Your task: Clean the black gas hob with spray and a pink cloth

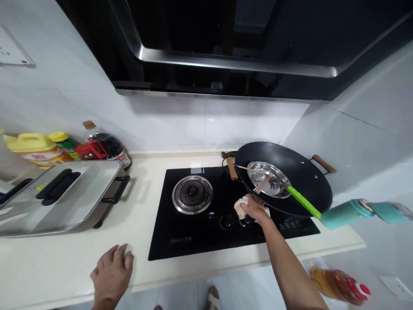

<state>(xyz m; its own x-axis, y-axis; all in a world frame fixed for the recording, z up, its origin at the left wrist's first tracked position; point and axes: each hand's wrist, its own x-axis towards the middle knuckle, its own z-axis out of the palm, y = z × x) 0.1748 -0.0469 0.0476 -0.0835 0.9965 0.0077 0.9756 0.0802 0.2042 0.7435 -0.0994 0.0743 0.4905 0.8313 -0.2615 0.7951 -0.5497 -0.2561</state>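
My right hand [256, 209] is closed on a pale cloth [240, 209], pressed to the black glass cooktop [196, 228] by its control knobs [227, 221]. Just behind it rises a large black wok [318, 193] with wooden handles. A shiny metal dish [276, 189], wooden chopsticks [262, 182] and a utensil with a green handle [303, 201] lie in or across the wok. On the pale counter [142, 206], left of the cooktop, my left hand [112, 271] rests empty with its fingers apart.
A lidded electric pan [92, 204] stands at the left. Behind it are a yellow jug [35, 144] and a dark sauce bottle [111, 146]. A teal flask [343, 214] is right of the wok. An oil bottle [335, 282] stands below the counter; a range hood [226, 64] hangs above.
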